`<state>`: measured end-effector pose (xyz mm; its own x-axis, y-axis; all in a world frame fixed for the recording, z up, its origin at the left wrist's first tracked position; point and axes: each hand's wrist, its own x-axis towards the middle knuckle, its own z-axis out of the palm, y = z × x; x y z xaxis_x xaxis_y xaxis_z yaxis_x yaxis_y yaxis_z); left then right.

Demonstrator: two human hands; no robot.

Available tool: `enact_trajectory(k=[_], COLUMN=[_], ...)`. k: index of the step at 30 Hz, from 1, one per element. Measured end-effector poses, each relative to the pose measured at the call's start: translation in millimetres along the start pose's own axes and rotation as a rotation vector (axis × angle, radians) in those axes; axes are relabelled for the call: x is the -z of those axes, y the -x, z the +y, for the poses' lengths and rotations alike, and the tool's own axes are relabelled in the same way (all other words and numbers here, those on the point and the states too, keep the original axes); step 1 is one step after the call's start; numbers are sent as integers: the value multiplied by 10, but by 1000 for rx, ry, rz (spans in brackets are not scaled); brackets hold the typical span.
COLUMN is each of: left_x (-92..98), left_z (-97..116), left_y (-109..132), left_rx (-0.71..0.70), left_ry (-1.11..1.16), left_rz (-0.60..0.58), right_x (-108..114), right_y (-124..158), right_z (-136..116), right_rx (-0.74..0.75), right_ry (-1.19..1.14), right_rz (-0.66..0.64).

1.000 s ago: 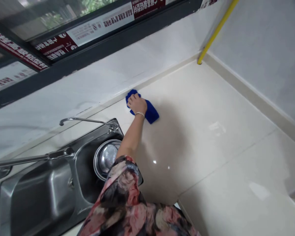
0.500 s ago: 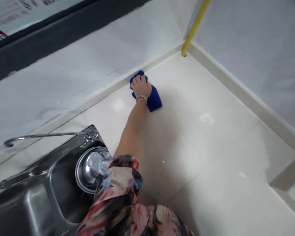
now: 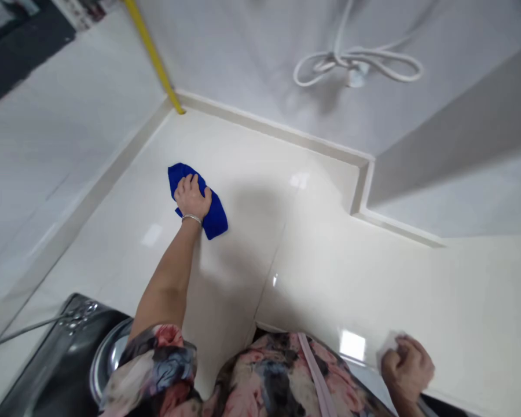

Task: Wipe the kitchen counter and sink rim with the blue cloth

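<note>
A blue cloth [image 3: 216,215] lies bunched and partly folded on the pale, glossy countertop [image 3: 243,162], left of the middle. My left hand [image 3: 193,198] presses down on it from above, its fingers gripping into the fabric and the thumb towards the right. Part of the cloth is hidden under the palm. At the lower right, my right hand [image 3: 410,368] is curled into a loose fist by the counter's front edge. Nothing shows in its fingers.
A metal sink [image 3: 35,370] with a thin faucet [image 3: 21,333] and a round steel strainer [image 3: 106,362] is at lower left. A yellow pipe [image 3: 154,58] meets the counter at the back corner. A tied white cord [image 3: 338,58] hangs on the wall, which juts out at right.
The view has turned to the right. My left hand has slid the cloth away from the left wall's edge, out onto the countertop. My right hand has come into view.
</note>
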<state>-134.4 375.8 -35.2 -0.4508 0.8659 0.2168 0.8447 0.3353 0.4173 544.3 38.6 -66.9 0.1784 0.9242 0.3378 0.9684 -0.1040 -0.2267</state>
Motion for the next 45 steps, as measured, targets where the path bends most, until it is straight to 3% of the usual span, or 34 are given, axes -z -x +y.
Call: enact_trajectory(k=[3, 7, 11, 14, 18, 22, 27, 32, 38, 45], left_x=[-177, -432, -665, -803, -914, -928, -841, -680, -527, -550], left_z=[462, 1140, 1883, 2446, 3140, 3626, 3848, 3751, 3555, 3623], left_y=[95, 232, 572, 1000, 1745, 2522, 3241, 3647, 3834, 3770], left_rx=[-88, -210, -375, -528, -732, -831, -1027, -1174, -1272, -1334], left_ry=[-9, -4, 13, 42, 67, 74, 101, 152, 185, 114], left_rz=[-63, -149, -248, -322, -432, -497, -598, -652, -699, -723], right_x=[-25, -23, -30, -33, -36, -36, -34, -29, -33, -52], right_y=[19, 3, -30, -54, -91, -135, -185, -232, -246, -236], right_z=[-97, -239, -307, -347, -419, -496, -543, -536, -515, -453], right_rx=[3, -74, -107, -109, -144, -190, -215, -228, -232, -198], right_ry=[22, 9, -9, -16, -22, -39, -84, -139, -225, -382], right_rz=[79, 79, 74, 82, 75, 64, 68, 37, 0, 70])
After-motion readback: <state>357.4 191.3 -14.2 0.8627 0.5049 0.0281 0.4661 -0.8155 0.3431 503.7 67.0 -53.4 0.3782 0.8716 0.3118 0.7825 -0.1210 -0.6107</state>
